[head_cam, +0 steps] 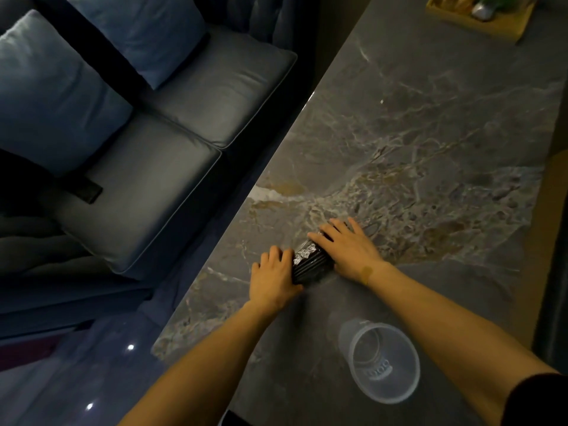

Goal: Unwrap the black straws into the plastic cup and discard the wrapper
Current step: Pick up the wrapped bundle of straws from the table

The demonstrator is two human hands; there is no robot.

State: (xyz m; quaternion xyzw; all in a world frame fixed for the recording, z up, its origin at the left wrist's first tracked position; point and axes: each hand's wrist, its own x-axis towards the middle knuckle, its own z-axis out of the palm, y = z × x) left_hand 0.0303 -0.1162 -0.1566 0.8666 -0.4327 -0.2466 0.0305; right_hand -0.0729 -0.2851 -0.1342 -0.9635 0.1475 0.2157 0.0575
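Black straws (310,265) lie bundled near the worktop's (430,149) left edge, left hand (273,281) and right hand (347,247) both clamped on the bundle. Peel the crinkly wrapper (304,253) slowly so nothing scatters; plastic cup (384,361) waits by the near edge.

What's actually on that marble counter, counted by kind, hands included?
Hands: 2, left hand and right hand
Bundle of black straws: 1, individual straws too blurred to count
Plastic cup: 1, empty
Wooden tray: 1, contents unclear
Total: 5
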